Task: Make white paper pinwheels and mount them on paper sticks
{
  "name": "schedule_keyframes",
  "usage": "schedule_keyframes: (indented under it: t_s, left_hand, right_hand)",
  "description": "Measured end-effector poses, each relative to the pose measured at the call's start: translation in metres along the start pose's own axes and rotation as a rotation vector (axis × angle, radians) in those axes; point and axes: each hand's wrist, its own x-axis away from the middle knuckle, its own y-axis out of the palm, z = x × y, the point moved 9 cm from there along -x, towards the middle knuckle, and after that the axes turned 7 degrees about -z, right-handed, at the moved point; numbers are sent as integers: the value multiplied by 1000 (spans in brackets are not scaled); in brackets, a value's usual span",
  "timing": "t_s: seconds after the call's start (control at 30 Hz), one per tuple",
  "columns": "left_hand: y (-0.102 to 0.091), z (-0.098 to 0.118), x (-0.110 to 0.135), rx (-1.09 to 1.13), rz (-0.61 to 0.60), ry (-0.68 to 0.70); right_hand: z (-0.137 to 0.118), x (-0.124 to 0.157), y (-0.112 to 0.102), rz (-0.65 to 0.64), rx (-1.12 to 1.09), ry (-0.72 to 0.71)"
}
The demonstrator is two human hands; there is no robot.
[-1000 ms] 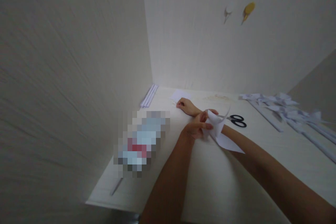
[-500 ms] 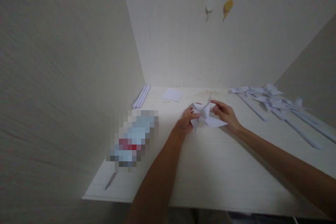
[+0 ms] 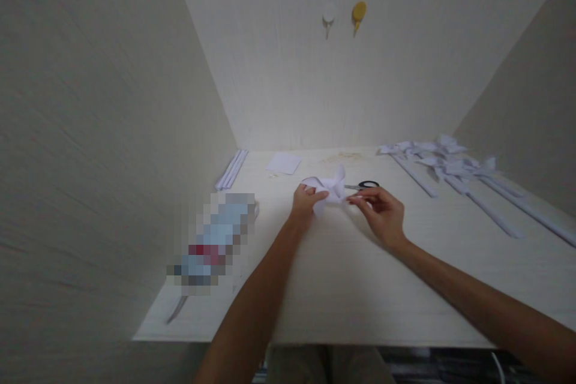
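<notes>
A white paper pinwheel (image 3: 332, 188) with curled blades is held over the middle of the table. My left hand (image 3: 305, 201) grips it from the left, thumb across its front. Just off the pinwheel's right edge, my right hand (image 3: 382, 213) has its thumb and fingertips pinched together; what lies between them is too small to make out. Behind that hand lies a pair of scissors (image 3: 369, 184) with a black handle.
Finished paper pinwheels on rolled sticks (image 3: 468, 186) lie at the right. At the back left are rolled paper sticks (image 3: 232, 170) and a square paper sheet (image 3: 283, 162). A blurred-out object (image 3: 220, 237) lies at the left. Two hooks, one yellow (image 3: 359, 11), are on the back wall.
My right hand has come out from behind the pinwheel's right side and now pinches beside its edge. The scissors have come into sight. The whole view has shifted slightly.
</notes>
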Motion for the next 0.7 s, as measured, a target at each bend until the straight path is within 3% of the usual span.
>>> schedule_keyframes:
  t_s: [0.13, 0.4, 0.7]
  left_hand:
    - [2, 1, 1, -60, 4, 27]
    - [-2, 4, -2, -153, 99, 67]
    - [5, 14, 3, -241, 103, 114]
  right_hand:
    - [-2, 8, 12, -30, 196, -84]
    - [22, 1, 22, -126, 79, 107]
    - [18, -2, 13, -63, 245, 102]
